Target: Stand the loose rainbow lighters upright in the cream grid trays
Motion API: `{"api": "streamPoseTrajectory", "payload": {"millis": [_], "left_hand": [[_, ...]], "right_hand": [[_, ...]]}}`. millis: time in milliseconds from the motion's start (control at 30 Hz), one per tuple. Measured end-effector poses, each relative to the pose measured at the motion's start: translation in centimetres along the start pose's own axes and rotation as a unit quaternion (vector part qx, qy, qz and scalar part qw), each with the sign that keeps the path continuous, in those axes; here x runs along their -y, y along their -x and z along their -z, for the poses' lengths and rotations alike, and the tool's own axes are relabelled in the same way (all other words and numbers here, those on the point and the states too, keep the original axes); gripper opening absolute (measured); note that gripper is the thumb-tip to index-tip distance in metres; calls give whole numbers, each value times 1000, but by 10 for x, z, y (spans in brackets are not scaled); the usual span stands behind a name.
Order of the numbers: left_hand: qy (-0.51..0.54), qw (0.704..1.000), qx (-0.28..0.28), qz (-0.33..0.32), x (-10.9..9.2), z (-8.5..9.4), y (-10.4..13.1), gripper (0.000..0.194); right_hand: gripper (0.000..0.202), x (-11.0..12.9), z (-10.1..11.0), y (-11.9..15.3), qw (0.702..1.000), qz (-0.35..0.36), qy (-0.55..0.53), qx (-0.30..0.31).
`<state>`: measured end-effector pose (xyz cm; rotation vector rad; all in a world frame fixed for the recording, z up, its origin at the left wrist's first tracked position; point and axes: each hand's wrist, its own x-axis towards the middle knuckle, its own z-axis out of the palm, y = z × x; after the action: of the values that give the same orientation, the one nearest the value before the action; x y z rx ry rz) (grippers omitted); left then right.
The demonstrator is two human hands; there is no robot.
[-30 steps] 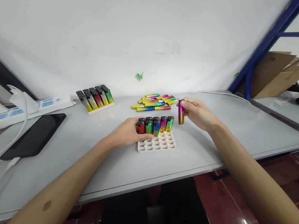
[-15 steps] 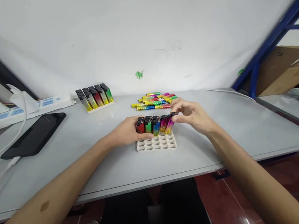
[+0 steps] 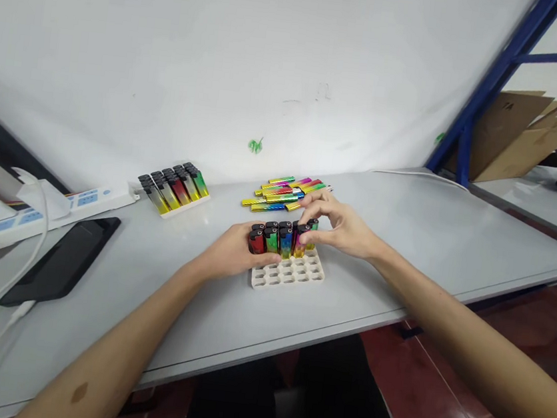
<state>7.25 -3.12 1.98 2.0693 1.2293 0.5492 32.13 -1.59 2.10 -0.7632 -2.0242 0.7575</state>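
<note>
A white holder tray (image 3: 288,280) with rows of slots lies on the desk, its rear slots filled with upright metallic lighters: a red lighter (image 3: 256,243), a green lighter (image 3: 271,240) and a blue lighter (image 3: 285,243) among them. My left hand (image 3: 233,252) is wrapped round the tray's left end, thumb across the front of the lighters; its other fingers are hidden behind them. Between thumb and fingers, my right hand (image 3: 337,228) grips a magenta-yellow lighter (image 3: 299,248) by its black top, upright beside the blue one. Another green-topped lighter (image 3: 313,225) stands just behind it.
Several loose shiny lighters (image 3: 275,198) lie in a pile behind the tray. A second tray of lighters (image 3: 175,187) stands at the back left. A phone (image 3: 64,262) on a cable and a power strip (image 3: 91,197) lie left. Cardboard boxes (image 3: 512,138) stand beyond a blue frame (image 3: 466,150).
My right hand has moved left and slightly down with the magenta-yellow lighter, which now stands next to the blue one. My left hand keeps its place at the tray. The view has shifted slightly.
</note>
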Motion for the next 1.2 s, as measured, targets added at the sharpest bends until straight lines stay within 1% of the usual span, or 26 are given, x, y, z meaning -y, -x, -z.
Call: {"api": "streamPoseTrajectory", "payload": {"millis": [100,167,233,300,333,367,433,533,600,700,800,867,933,1000,1133,1200], "left_hand": [[-2,1000,-1,4,1,0,0,47],[7,1000,0,1,1,0,0,48],[15,1000,-1,-1,1,-1,0,50],[16,1000,-5,0,0,-1,0,50],[18,1000,-6,-1,0,-1,0,50],[20,1000,-7,-3,0,-1,0,50],[23,1000,-7,-6,0,-1,0,50],[25,1000,-4,-1,-1,-1,0,51],[23,1000,-4,2,-1,-1,0,51],[21,1000,-5,-2,0,-1,0,50],[19,1000,-6,-6,1,0,-1,50],[21,1000,0,-3,2,1,-2,49],[27,1000,13,3,4,2,-2,50],[27,999,25,10,6,3,-2,52],[27,998,49,28,13,8,-2,60],[59,996,63,0,16,12,-2,65]], "right_hand": [[27,0,0,-1,1000,-3,-16,-18],[24,-3,2,-1,998,-24,-19,-58],[29,-11,4,-2,992,-58,30,-110],[31,-23,6,-2,977,-94,138,-133],[31,-30,7,-2,966,-109,202,-121],[33,-37,7,-3,953,-117,260,-97],[42,-49,7,-4,928,-122,348,-50],[48,-57,2,-9,902,-127,413,1],[45,-57,-1,-11,898,-132,419,9],[40,-54,-1,-12,905,-131,404,-20],[49,-52,7,-10,906,-144,395,-40],[53,-54,14,-6,904,-176,389,-22],[47,-56,21,-3,902,-206,379,1],[40,-58,25,0,903,-216,371,5],[31,-58,30,3,911,-198,362,-16],[27,-55,31,3,922,-188,336,-33]]}}
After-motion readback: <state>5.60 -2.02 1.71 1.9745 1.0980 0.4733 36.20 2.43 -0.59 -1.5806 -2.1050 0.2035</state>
